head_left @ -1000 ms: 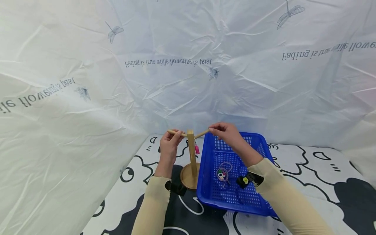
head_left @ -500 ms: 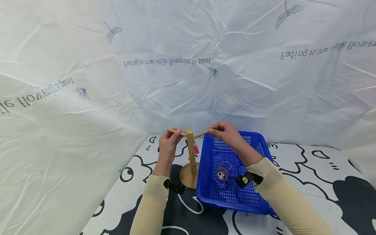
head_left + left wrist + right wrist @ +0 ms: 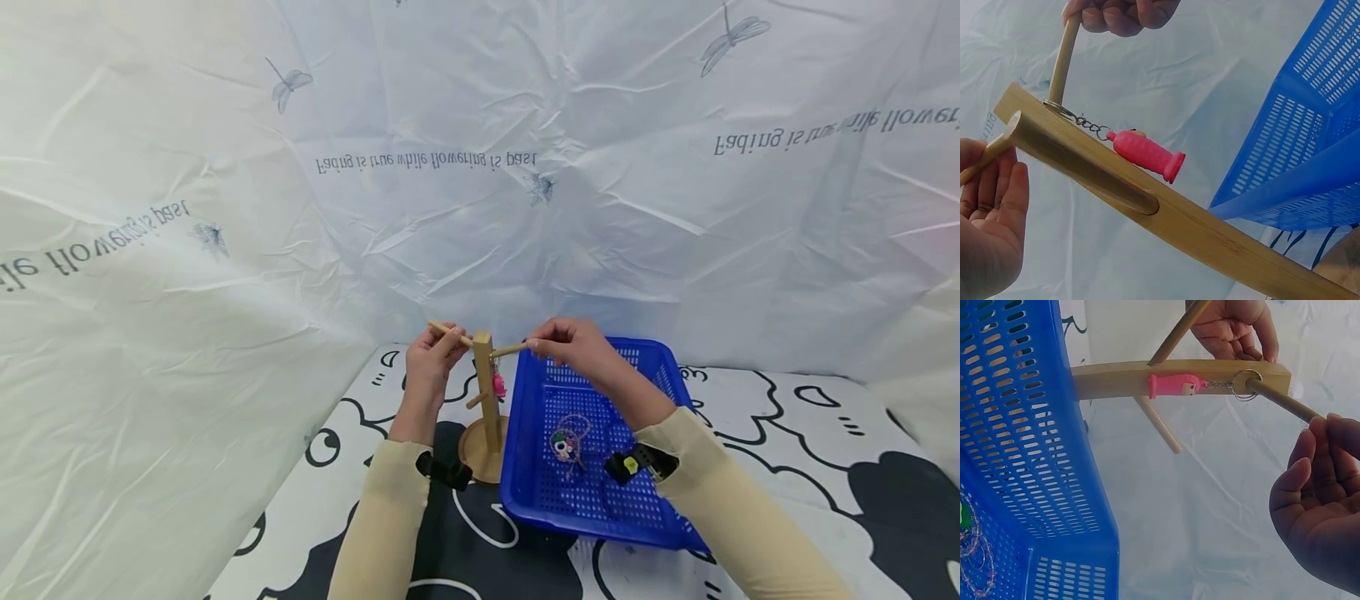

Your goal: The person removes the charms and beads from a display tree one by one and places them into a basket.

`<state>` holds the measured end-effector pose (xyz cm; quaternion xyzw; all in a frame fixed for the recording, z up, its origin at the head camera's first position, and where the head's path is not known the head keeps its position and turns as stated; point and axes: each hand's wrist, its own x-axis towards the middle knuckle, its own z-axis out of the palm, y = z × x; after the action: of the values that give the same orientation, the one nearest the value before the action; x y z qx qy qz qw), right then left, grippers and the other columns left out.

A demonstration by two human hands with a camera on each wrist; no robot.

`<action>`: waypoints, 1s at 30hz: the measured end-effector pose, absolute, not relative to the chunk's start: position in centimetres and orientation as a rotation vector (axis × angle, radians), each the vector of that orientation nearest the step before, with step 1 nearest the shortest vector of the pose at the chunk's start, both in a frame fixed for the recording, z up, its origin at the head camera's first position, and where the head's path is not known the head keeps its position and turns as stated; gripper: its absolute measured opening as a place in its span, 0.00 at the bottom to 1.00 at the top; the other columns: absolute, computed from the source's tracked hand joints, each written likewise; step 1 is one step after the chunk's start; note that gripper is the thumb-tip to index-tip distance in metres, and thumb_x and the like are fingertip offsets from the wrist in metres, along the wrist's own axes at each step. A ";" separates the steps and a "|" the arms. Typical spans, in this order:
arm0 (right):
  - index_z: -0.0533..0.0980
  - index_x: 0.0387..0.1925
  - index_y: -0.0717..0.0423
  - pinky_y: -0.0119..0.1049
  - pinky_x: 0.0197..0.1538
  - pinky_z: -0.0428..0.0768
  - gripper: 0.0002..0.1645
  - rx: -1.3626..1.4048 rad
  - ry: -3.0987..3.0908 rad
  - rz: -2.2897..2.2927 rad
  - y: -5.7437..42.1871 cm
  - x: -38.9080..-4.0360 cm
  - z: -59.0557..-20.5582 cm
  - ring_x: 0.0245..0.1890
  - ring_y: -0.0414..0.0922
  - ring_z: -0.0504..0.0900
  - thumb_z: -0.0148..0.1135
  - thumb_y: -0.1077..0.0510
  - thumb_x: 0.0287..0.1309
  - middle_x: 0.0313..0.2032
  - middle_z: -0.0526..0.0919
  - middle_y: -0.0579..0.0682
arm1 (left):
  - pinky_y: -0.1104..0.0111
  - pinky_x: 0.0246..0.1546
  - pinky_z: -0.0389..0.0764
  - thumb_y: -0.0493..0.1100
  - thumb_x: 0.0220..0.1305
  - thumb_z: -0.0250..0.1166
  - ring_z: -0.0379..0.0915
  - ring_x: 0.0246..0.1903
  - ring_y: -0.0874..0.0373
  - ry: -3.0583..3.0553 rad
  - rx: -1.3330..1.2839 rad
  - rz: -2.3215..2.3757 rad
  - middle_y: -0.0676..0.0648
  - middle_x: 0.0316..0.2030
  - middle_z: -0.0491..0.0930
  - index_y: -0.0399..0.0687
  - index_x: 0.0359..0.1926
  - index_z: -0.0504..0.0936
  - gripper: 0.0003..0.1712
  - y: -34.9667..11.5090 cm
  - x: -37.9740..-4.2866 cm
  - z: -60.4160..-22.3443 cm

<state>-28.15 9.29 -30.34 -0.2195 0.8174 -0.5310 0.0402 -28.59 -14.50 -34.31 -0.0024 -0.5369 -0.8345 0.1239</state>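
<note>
A wooden peg stand (image 3: pixel 489 408) with a round base stands left of the basket. My left hand (image 3: pixel 432 358) pinches its upper left peg (image 3: pixel 450 333) between thumb and fingers. At the other side, my right hand (image 3: pixel 573 337) pinches the outer end of the upper right peg (image 3: pixel 1288 405). A pink figure keychain (image 3: pixel 1147 153) hangs by its metal ring from that right peg, close to the post. Lower pegs stick out of the post, one of them large in the left wrist view (image 3: pixel 1085 165).
A blue perforated basket (image 3: pixel 517 492) sits just right of the stand, beneath my right forearm. Inside it lie beaded bracelets (image 3: pixel 576 425) and a small colourful charm (image 3: pixel 564 446). A white plastic sheet (image 3: pixel 465 233) rises behind the patterned tablecloth (image 3: pixel 757 408).
The stand has turned slightly, and a lower peg now shows in front of the post. My right hand has come down and towards me a little with the right peg. The keychain has swung slightly.
</note>
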 end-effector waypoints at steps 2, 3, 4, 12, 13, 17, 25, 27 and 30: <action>0.82 0.48 0.65 0.33 0.38 0.80 0.15 -0.696 2.489 -1.628 9.3 -28.0 -30.3 0.34 0.40 0.77 0.60 0.56 0.73 0.31 0.82 0.39 | 0.76 0.42 0.89 0.32 0.72 0.61 0.86 0.32 0.66 -1.565 0.004 -2.435 0.54 0.30 0.85 0.30 0.50 0.78 0.09 -14.5 -28.7 -34.2; 0.82 0.47 0.65 0.33 0.39 0.80 0.14 -0.706 2.478 -1.628 9.3 -27.9 -30.3 0.34 0.40 0.78 0.60 0.57 0.73 0.32 0.82 0.40 | 0.76 0.42 0.89 0.32 0.72 0.62 0.86 0.32 0.66 -1.562 0.011 -2.438 0.54 0.30 0.85 0.30 0.50 0.78 0.10 -14.4 -28.8 -34.2; 0.82 0.47 0.65 0.33 0.39 0.80 0.14 -0.718 2.470 -1.625 9.2 -27.8 -30.3 0.35 0.40 0.78 0.60 0.57 0.73 0.33 0.83 0.42 | 0.76 0.41 0.89 0.32 0.72 0.62 0.86 0.31 0.66 -1.560 0.015 -2.442 0.54 0.29 0.85 0.29 0.51 0.78 0.11 -14.4 -28.8 -34.1; 0.80 0.43 0.65 0.33 0.39 0.81 0.11 -0.798 2.387 -1.628 8.4 -26.9 -30.4 0.33 0.40 0.77 0.60 0.58 0.72 0.37 0.84 0.50 | 0.78 0.35 0.88 0.34 0.71 0.63 0.84 0.27 0.68 -1.610 0.102 -2.457 0.56 0.26 0.86 0.27 0.58 0.78 0.18 -14.3 -29.2 -33.7; 0.80 0.43 0.66 0.33 0.39 0.80 0.12 -0.801 2.378 -1.631 8.3 -26.8 -30.4 0.32 0.41 0.76 0.60 0.58 0.72 0.36 0.84 0.48 | 0.77 0.35 0.88 0.34 0.71 0.64 0.84 0.27 0.67 -1.626 0.120 -2.453 0.56 0.26 0.86 0.27 0.57 0.79 0.17 -14.3 -29.2 -33.6; 0.80 0.45 0.67 0.33 0.39 0.81 0.12 -0.808 2.352 -1.642 7.9 -26.4 -30.5 0.33 0.42 0.77 0.60 0.59 0.72 0.34 0.83 0.44 | 0.76 0.35 0.88 0.37 0.70 0.66 0.84 0.27 0.66 -1.718 0.169 -2.410 0.56 0.25 0.86 0.30 0.52 0.82 0.15 -14.2 -29.3 -33.2; 0.80 0.46 0.67 0.35 0.42 0.81 0.13 -0.790 2.369 -1.653 7.1 -25.8 -30.4 0.34 0.44 0.79 0.61 0.58 0.71 0.36 0.86 0.50 | 0.75 0.35 0.89 0.39 0.70 0.66 0.84 0.26 0.66 -1.855 0.155 -2.309 0.56 0.24 0.85 0.30 0.50 0.83 0.15 -14.3 -29.6 -32.8; 0.81 0.45 0.66 0.35 0.42 0.81 0.12 -0.786 2.375 -1.657 6.9 -25.7 -30.4 0.34 0.44 0.79 0.61 0.58 0.71 0.36 0.86 0.53 | 0.75 0.36 0.89 0.39 0.70 0.66 0.84 0.27 0.66 -1.865 0.146 -2.301 0.57 0.24 0.85 0.28 0.52 0.82 0.17 -14.3 -29.6 -32.8; 0.81 0.44 0.65 0.35 0.42 0.81 0.11 -0.788 2.383 -1.657 6.8 -25.5 -30.5 0.34 0.44 0.79 0.61 0.58 0.71 0.37 0.86 0.57 | 0.74 0.37 0.89 0.39 0.70 0.66 0.84 0.27 0.66 -1.880 0.138 -2.295 0.56 0.25 0.86 0.27 0.53 0.82 0.18 -14.3 -29.6 -32.7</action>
<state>-25.52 6.76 -30.48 -0.2613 0.7905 -0.5499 0.0669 -29.64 -14.31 -32.74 0.0464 -0.6305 -0.7700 0.0856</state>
